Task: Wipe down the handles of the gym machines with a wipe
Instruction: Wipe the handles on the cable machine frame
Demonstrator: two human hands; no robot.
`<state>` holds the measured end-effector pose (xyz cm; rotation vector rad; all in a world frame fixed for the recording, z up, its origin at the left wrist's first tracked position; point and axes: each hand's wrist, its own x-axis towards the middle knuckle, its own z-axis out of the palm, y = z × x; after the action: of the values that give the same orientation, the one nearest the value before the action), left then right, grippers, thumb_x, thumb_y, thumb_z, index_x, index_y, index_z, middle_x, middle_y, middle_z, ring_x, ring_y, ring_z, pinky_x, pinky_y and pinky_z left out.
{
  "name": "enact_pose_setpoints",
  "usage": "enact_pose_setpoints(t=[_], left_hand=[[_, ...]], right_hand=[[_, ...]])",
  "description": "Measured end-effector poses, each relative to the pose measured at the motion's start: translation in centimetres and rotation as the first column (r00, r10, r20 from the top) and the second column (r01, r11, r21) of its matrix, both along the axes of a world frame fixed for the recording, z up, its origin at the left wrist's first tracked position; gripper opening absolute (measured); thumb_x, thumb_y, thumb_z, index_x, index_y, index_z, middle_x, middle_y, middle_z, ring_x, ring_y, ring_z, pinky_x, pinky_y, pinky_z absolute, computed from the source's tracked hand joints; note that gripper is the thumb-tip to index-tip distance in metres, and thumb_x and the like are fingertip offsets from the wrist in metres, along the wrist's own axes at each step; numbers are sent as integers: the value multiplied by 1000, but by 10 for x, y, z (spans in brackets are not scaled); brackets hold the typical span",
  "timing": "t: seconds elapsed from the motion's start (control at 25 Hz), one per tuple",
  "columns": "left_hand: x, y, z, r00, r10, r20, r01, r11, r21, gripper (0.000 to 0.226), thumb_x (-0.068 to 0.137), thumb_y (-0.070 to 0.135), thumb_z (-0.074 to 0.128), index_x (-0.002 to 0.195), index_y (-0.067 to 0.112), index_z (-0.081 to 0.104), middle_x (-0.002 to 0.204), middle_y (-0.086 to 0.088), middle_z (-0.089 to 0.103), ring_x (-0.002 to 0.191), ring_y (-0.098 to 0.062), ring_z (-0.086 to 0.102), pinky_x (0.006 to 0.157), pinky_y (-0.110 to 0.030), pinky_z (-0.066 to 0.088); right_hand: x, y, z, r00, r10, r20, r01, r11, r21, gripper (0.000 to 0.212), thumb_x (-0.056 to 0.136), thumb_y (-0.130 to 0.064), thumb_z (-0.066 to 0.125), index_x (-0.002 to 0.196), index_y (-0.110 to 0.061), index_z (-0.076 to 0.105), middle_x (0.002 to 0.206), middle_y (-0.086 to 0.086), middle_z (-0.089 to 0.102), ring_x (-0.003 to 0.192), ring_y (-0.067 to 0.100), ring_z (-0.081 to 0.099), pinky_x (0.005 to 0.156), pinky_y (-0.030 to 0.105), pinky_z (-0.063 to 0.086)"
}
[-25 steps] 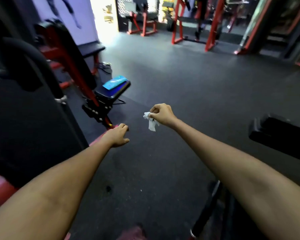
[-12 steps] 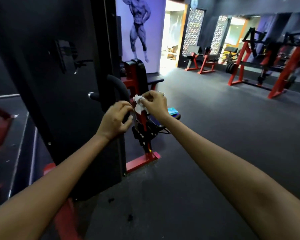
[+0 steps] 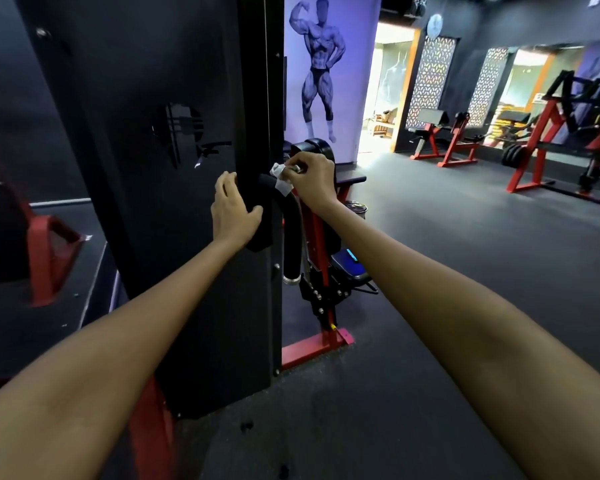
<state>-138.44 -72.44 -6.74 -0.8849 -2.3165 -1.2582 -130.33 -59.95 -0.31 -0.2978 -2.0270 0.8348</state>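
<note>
Our right hand (image 3: 311, 178) pinches the wipe (image 3: 280, 176) against the top bend of the black handle (image 3: 289, 220). Our left hand (image 3: 234, 211) lies flat, fingers straight, on the black machine panel (image 3: 174, 202), holding nothing. Risks: the wipe is bunched small, so we likely skip the lower grip down to its metal end; loose pinch and it slips off the curve.

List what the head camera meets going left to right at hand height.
Red frame → black machine panel → left hand → black handle → right hand holding the wipe → red benches → red rack.
</note>
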Motion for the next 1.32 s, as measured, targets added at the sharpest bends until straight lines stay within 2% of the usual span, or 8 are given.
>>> enact_pose_setpoints(t=[0.24, 0.4, 0.56, 0.72, 0.84, 1.0, 1.12, 1.32], left_hand=[[-25, 35, 25, 991, -23, 135, -12, 967, 254, 63, 95, 25, 50, 147, 6, 21, 152, -11, 25, 137, -26, 30, 111, -36, 27], [-44, 56, 27, 961, -132, 241, 24, 913, 406, 64, 92, 33, 60, 143, 11, 27, 139, -5, 44, 128, -19, 43, 100, -22, 34], [-56, 58, 21, 941, -193, 278, 57, 900, 433, 62, 92, 30, 61, 140, 16, 25, 121, 7, 49, 109, -7, 49, 80, -7, 40], [-61, 60, 15, 921, -213, 327, 45, 889, 455, 60, 92, 30, 61, 139, 18, 26, 120, 5, 51, 108, -8, 50, 87, -16, 40], [-62, 63, 13, 881, -246, 403, 12, 865, 502, 45, 90, 32, 62, 126, 16, 40, 107, 4, 58, 100, -11, 58, 79, -16, 46], [-62, 61, 12, 875, -249, 414, 10, 867, 498, 33, 91, 33, 60, 113, 18, 41, 96, 8, 57, 86, -3, 58, 67, -10, 46], [-69, 55, 6, 888, -245, 390, 32, 878, 478, 33, 92, 35, 58, 114, 20, 38, 100, 11, 54, 91, 0, 54, 77, -14, 43], [-74, 44, -4, 846, -312, 434, 94, 886, 454, 54, 81, 66, 48, 120, 31, 38, 116, 1, 59, 111, -20, 57, 101, -41, 43]], right_hand=[[-25, 24, -22, 989, 120, 89, -135, 973, 189, 13, 80, -11, 70, 90, -4, 74, 83, 7, 72, 70, 9, 61, 59, 5, 39], [-30, 41, -20, 949, 289, 130, -316, 890, 328, 13, 82, -10, 69, 89, 0, 74, 92, 11, 71, 83, 14, 65, 72, 11, 44], [-23, 49, -36, 951, 307, 39, -297, 871, 393, 5, 78, -4, 69, 80, -1, 74, 78, 12, 65, 68, 13, 60, 65, 1, 38], [0, 58, -31, 926, 349, 145, -377, 829, 412, 7, 76, -10, 70, 76, -4, 75, 73, 9, 63, 61, 6, 50, 60, 14, 43], [-36, 52, -1, 943, 312, 117, -332, 850, 410, 34, 80, -27, 55, 67, 1, 70, 70, 15, 65, 61, 17, 57, 60, 27, 40], [-49, 42, -31, 948, 278, 157, -319, 839, 441, 19, 86, -4, 54, 77, 5, 68, 76, 17, 64, 70, 28, 62, 66, 29, 47], [-11, 49, -39, 932, 358, 59, -345, 824, 450, 13, 81, -5, 62, 85, 1, 73, 82, 13, 69, 75, 17, 65, 71, 8, 44], [-50, 33, 6, 957, 227, 181, -275, 909, 312, 29, 83, -25, 63, 81, 3, 73, 76, 20, 69, 71, 29, 64, 63, 29, 44]])
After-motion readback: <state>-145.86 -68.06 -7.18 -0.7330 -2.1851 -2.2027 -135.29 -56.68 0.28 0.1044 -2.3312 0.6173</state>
